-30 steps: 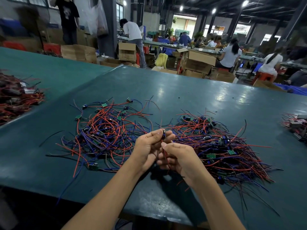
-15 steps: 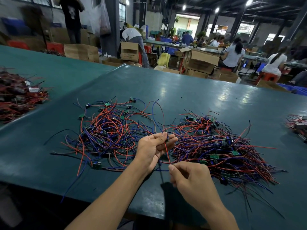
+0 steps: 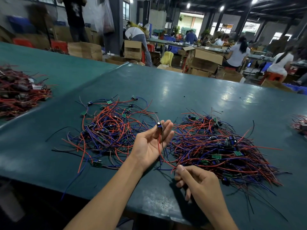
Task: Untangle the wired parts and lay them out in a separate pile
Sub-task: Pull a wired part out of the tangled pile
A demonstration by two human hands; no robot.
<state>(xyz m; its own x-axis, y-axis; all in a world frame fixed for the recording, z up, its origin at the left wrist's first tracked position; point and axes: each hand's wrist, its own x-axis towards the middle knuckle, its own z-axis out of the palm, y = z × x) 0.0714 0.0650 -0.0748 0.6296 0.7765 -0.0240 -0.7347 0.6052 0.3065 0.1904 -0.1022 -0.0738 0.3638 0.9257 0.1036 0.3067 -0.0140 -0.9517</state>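
Mid-untangle: drawing one wired part (image 3: 159, 126) out of the tangled pile (image 3: 219, 146) just right of both hands. Pinching the part, apparently, at the fingertips of the palm-up left hand (image 3: 152, 141), fingers mostly straight; too small to be sure. Gripping its red lead (image 3: 159, 143) in the curled right hand (image 3: 196, 181). Next probably calls for pulling the lead free, then laying the part on the looser pile (image 3: 106, 128) just left of the left hand. Counting on the worktop (image 3: 182, 90): one part held, two piles by the hands, plus a left heap (image 3: 21, 93) and a right heap (image 3: 299, 123) well out either side.
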